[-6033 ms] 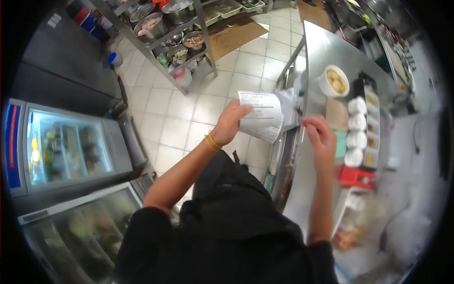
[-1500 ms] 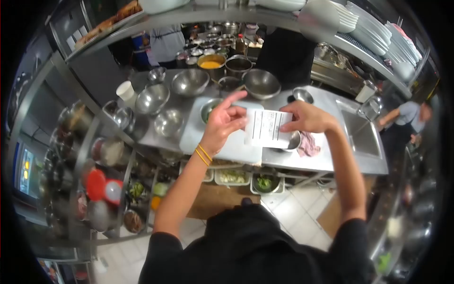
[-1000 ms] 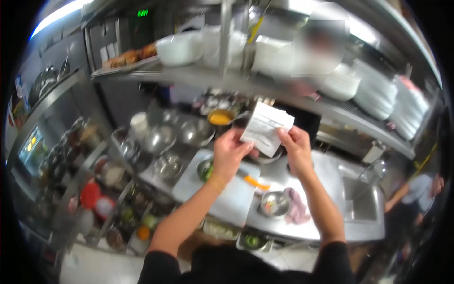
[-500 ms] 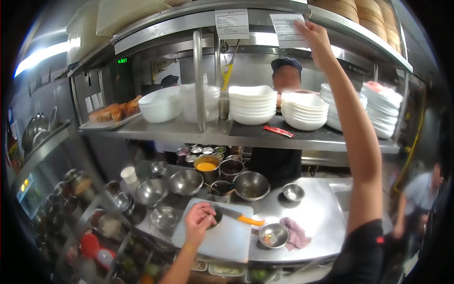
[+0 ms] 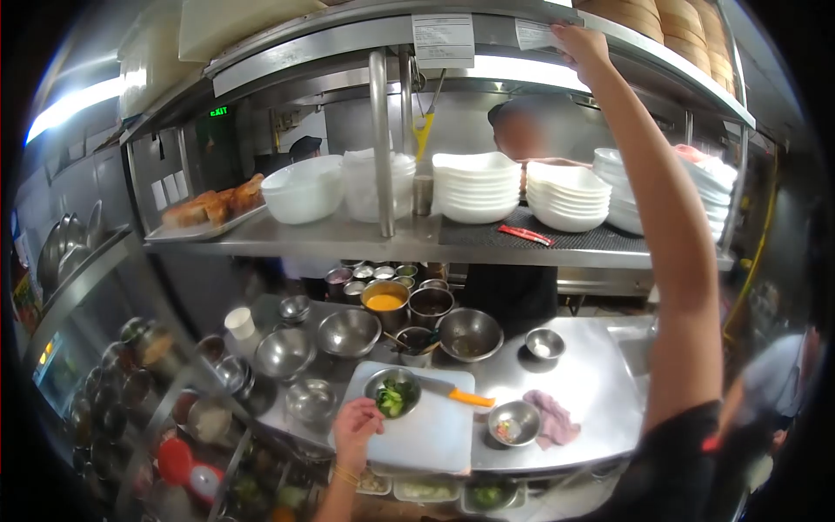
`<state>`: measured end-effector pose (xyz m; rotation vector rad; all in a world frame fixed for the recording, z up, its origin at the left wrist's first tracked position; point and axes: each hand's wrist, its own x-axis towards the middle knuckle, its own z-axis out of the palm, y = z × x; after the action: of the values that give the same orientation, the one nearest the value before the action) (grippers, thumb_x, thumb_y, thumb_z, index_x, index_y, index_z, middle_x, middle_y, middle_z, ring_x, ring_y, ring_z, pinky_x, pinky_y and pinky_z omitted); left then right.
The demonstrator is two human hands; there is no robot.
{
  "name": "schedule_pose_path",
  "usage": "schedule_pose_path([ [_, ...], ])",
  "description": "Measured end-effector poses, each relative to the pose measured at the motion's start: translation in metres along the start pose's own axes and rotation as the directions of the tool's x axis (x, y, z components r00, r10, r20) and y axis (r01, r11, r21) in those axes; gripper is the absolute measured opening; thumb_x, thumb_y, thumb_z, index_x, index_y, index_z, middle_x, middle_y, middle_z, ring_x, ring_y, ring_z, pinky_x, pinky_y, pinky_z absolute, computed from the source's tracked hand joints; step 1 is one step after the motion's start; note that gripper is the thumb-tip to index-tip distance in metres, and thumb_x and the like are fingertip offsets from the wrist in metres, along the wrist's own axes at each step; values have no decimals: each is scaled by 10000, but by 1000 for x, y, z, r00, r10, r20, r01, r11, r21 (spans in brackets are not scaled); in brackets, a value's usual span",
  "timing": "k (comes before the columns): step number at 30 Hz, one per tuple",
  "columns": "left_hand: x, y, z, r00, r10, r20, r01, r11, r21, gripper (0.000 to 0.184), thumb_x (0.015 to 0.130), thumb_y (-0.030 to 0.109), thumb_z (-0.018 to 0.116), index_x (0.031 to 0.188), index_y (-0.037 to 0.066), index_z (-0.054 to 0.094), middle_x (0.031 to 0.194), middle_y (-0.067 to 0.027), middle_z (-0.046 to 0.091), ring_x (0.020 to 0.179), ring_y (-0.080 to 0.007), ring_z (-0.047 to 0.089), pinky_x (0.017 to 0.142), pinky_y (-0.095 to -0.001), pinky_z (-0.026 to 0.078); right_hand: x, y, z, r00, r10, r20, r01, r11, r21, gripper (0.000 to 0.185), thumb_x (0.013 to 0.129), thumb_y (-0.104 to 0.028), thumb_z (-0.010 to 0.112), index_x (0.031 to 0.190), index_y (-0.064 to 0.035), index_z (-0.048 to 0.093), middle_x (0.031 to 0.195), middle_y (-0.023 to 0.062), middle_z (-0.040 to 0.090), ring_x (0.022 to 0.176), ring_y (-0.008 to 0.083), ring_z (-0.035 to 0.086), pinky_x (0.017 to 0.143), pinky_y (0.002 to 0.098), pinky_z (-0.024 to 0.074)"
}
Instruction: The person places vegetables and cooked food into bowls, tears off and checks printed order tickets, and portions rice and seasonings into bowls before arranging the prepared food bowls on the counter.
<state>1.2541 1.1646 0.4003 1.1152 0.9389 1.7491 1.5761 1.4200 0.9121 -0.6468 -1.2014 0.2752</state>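
High at the upper shelf's edge, my right hand pinches a printed paper slip, which lies against the metal rail. Another printed slip hangs on that rail to the left. Low down, my left hand has its fingers loosely curled and partly apart, with nothing in them. It is over the left edge of a white cutting board, just below a steel bowl of green vegetables. A knife with an orange handle lies across the board's upper right part.
Stacked white bowls and a tray of browned food stand on the middle shelf. Steel bowls and a pink cloth are on the counter. A person is behind the shelf; another is at the right.
Since the earlier frames, the view has turned to the counter and shelves. My right hand has raised the slip to the rail. My left hand has let go of it and dropped towards the board.
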Motion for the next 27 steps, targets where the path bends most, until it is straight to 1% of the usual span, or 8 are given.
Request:
schedule_pose_path([
  [4,-18,-1,-12,999,-43,0,43,999,1,275,752,-45,517,1019,-24,455,778,-81,553,617,-130,518,587,-239,419,-53,-38,-14,973,-216,76,198,628,-752,252,768,-348,633,758,-100,587,611,46,541,454,182,440,467,320,378],
  [6,-34,-4,-26,999,-53,-9,53,999,-11,280,760,-34,514,1033,-22,452,777,-79,552,620,-129,517,581,-238,416,-74,-18,-23,610,-781,-133,425,464,-778,330,788,-372,596,808,-43,572,596,57,505,497,141,454,448,325,355],
  [8,-51,-7,-37,985,-118,-129,109,992,-70,290,731,8,573,1008,-18,492,765,-49,561,615,-100,513,570,-216,424,-99,0,-30,615,-781,-107,533,511,-674,404,789,-467,558,901,-80,563,695,92,538,645,164,520,546,340,413],
  [10,-59,-16,-56,980,-115,-163,102,991,-88,278,740,17,570,1007,-2,499,764,-43,563,623,-95,510,570,-214,423,-151,1,-1,947,-279,159,320,785,-530,486,751,-490,593,967,-55,570,830,111,575,777,184,549,620,303,444],
  [15,-84,2,-82,964,-175,-198,162,983,-82,260,776,-28,490,1033,8,467,782,-58,559,622,-120,505,573,-228,411,-130,29,98,926,203,319,-254,959,126,744,737,-473,624,1218,48,399,1155,167,456,1026,258,457,727,369,495],
  [18,-103,5,-104,964,-141,-224,135,990,-41,246,760,-41,489,1002,4,484,769,-55,550,621,-119,502,575,-233,414,-108,42,125,965,-130,225,70,963,259,527,784,-400,598,1058,47,546,987,126,579,872,230,554,703,350,503],
  [22,-157,8,-140,935,-84,-345,124,988,93,209,737,-44,500,941,3,508,758,-45,541,633,-116,511,581,-232,424,-187,37,129,647,-744,166,709,508,-490,176,746,-168,597,856,-30,598,814,155,590,705,334,567,640,356,459],
  [27,-237,-22,-208,810,-24,-586,209,945,250,166,716,1,539,880,22,533,710,-16,533,641,-106,520,548,-231,423,-221,10,199,432,-729,531,900,307,-310,204,713,19,467,895,-64,510,801,142,560,763,360,558,639,448,436],
])
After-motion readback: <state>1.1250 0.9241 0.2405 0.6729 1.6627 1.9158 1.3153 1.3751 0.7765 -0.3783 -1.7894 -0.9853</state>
